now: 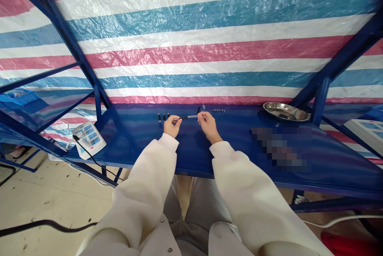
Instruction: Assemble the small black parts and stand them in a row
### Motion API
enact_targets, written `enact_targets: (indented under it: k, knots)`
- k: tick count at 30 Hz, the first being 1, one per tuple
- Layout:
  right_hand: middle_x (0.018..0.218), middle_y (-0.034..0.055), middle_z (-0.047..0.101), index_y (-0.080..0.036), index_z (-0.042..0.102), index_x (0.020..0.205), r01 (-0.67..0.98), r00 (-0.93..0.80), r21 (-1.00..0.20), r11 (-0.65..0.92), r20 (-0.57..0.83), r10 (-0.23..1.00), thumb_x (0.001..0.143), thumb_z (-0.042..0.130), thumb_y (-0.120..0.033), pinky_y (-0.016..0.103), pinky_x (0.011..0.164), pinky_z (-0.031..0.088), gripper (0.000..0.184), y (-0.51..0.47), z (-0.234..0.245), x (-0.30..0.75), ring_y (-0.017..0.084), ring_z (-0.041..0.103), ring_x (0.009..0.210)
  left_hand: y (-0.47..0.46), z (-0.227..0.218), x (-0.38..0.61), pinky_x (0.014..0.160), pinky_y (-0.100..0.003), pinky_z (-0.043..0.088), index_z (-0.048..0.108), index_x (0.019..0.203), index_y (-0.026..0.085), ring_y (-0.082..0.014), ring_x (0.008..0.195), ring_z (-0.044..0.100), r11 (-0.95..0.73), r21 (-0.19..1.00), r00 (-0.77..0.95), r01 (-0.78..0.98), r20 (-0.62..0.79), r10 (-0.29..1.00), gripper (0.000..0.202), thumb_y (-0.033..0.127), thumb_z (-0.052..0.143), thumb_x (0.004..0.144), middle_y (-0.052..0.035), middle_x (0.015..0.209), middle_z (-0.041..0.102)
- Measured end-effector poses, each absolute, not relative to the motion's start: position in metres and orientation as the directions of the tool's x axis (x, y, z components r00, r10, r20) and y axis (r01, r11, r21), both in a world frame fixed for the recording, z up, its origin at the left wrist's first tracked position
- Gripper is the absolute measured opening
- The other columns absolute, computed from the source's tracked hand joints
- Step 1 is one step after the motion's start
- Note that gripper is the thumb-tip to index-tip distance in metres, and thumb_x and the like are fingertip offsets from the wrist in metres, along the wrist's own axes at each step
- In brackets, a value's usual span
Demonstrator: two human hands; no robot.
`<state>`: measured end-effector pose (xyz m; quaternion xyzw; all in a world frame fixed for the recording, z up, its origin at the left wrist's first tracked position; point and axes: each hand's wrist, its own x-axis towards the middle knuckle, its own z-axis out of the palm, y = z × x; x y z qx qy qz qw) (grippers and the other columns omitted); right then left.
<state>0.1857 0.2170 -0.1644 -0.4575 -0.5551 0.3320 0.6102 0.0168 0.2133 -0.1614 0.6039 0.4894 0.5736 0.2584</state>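
Observation:
Above the blue table, a slim pen [192,117] runs level between my two hands, dark at its left part and pale or clear at its right. My left hand [171,125] pinches the dark end between thumb and fingers. Around the pale end, the fingers of my right hand [208,125] are closed. Small black cylinders [159,117] stand beyond my left hand, one partly hidden by it. Just past my right hand are a small dark piece [198,109] and a tiny clear piece [204,107]. A row of several small shiny metal pieces [218,111] lies further right.
A shiny metal dish [285,111] stands at the back right of the blue table [137,144]. A white power strip [89,139] with a black cord lies at the left. Blue frame posts [320,100] rise at both sides before a striped sheet [194,48]. A blurred patch covers something at right.

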Motion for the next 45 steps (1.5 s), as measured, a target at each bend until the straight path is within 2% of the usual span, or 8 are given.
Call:
enact_targets:
  k: [8, 20, 29, 36, 40, 45]
  knots:
    - [0.057, -0.0048, 0.047, -0.02, 0.049, 0.077, -0.039, 0.131, -0.945, 0.325, 0.318, 0.939, 0.073, 0.055, -0.049, 0.023, 0.05, 0.035, 0.03, 0.214, -0.16, 0.184, 0.008, 0.041, 0.05, 0.217, -0.161, 0.017, 0.061, -0.026, 0.05, 0.058, 0.077, 0.015, -0.0131, 0.065, 0.062, -0.312, 0.95, -0.096, 0.025, 0.313, 0.945, 0.02, 0.03, 0.067, 0.067, -0.0037, 0.068, 0.066]
    - [0.057, -0.0039, 0.053, -0.019, 0.05, 0.079, 0.036, -0.126, -0.963, 0.267, 0.26, 0.957, 0.07, 0.055, -0.057, 0.024, 0.051, 0.039, 0.039, 0.209, -0.159, 0.18, 0.009, 0.046, 0.05, 0.207, -0.155, 0.021, 0.059, -0.025, 0.048, 0.062, 0.073, 0.014, -0.0103, 0.057, 0.056, -0.344, 0.933, 0.009, 0.105, 0.345, 0.939, 0.022, 0.032, 0.071, 0.063, -0.0028, 0.065, 0.064]
    - [0.065, -0.0022, 0.055, -0.02, 0.049, 0.084, 0.265, -0.245, -0.867, 0.423, 0.364, 0.899, 0.078, 0.048, -0.047, 0.027, 0.058, 0.042, 0.028, 0.204, -0.162, 0.174, 0.011, 0.05, 0.056, 0.21, -0.156, 0.018, 0.057, -0.025, 0.047, 0.061, 0.072, 0.015, -0.0101, 0.058, 0.056, -0.352, 0.927, -0.106, 0.129, 0.366, 0.925, 0.024, 0.037, 0.066, 0.068, -0.0025, 0.065, 0.063]
    - [0.077, 0.003, 0.057, -0.019, 0.053, 0.077, 0.533, -0.34, -0.649, 0.543, 0.423, 0.84, 0.078, 0.051, -0.035, 0.027, 0.068, 0.041, 0.016, 0.204, -0.156, 0.171, 0.013, 0.05, 0.067, 0.206, -0.153, 0.019, 0.056, -0.024, 0.044, 0.063, 0.069, 0.015, -0.0097, 0.056, 0.053, -0.369, 0.921, -0.076, 0.126, 0.38, 0.922, 0.027, 0.041, 0.068, 0.064, -0.0014, 0.062, 0.061]
    - [0.068, 0.001, 0.057, -0.018, 0.052, 0.075, 0.591, -0.282, -0.668, 0.453, 0.355, 0.891, 0.078, 0.052, -0.028, 0.025, 0.061, 0.039, 0.01, 0.217, -0.157, 0.164, 0.013, 0.049, 0.06, 0.205, -0.148, 0.019, 0.052, -0.023, 0.042, 0.063, 0.071, 0.015, -0.0085, 0.051, 0.05, -0.364, 0.929, -0.217, 0.071, 0.37, 0.903, 0.032, 0.047, 0.062, 0.069, -0.0013, 0.059, 0.059]
    - [0.069, 0.0018, 0.06, -0.018, 0.052, 0.07, 0.656, -0.247, -0.669, 0.35, 0.248, 0.937, 0.073, 0.056, -0.022, 0.024, 0.062, 0.04, 0.007, 0.235, -0.158, 0.149, 0.013, 0.054, 0.062, 0.206, -0.143, 0.015, 0.046, -0.021, 0.038, 0.059, 0.066, 0.015, -0.0059, 0.044, 0.044, -0.385, 0.915, -0.434, -0.12, 0.301, 0.849, 0.037, 0.05, 0.055, 0.074, 0.0007, 0.055, 0.054]
